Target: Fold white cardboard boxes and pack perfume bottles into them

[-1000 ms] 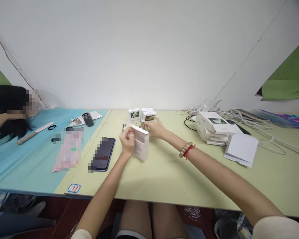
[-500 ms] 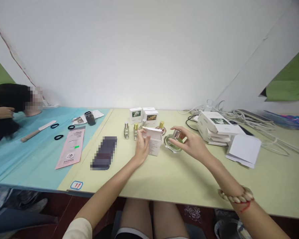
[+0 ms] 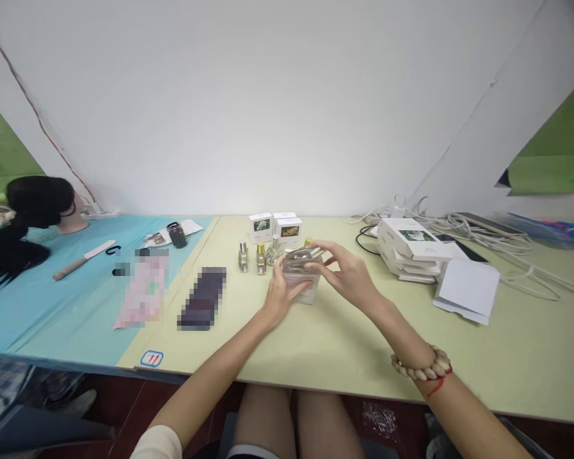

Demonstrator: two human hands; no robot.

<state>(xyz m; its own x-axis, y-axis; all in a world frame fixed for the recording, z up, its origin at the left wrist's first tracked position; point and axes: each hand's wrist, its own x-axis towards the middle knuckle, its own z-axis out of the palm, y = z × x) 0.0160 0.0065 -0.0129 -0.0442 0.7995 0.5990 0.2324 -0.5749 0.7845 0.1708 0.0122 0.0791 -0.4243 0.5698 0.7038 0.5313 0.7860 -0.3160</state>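
My left hand (image 3: pixel 281 290) is closed around a small white carton (image 3: pixel 308 294), which stands upright near the middle of the table. Fingers of my right hand (image 3: pixel 349 274) grip a clear glass perfume bottle (image 3: pixel 297 255) by its silver cap, tilted sideways at the carton's top. How far the bottle reaches inside cannot be made out. Just behind my left hand stand small bottles, one with a silver cap (image 3: pixel 242 258) and one with a gold cap (image 3: pixel 261 260). Another clear bottle (image 3: pixel 274 247) is beside them, and a gold cap (image 3: pixel 309 242) shows behind my right fingers.
White printed boxes (image 3: pixel 288 232) stand at the back. To the right are stacked cartons (image 3: pixel 406 245), an opened white box (image 3: pixel 466 290) and tangled cables (image 3: pixel 478 233). A blurred dark object (image 3: pixel 203 299) lies left. On blue cloth are a knife-shaped tool (image 3: pixel 83 260) and a black-haired mannequin head (image 3: pixel 41 201).
My right hand has moved left, bringing the perfume bottle from beside the carton to its top. The bottle has tipped over sideways. A co-worker's hand at the far left has gone from view.
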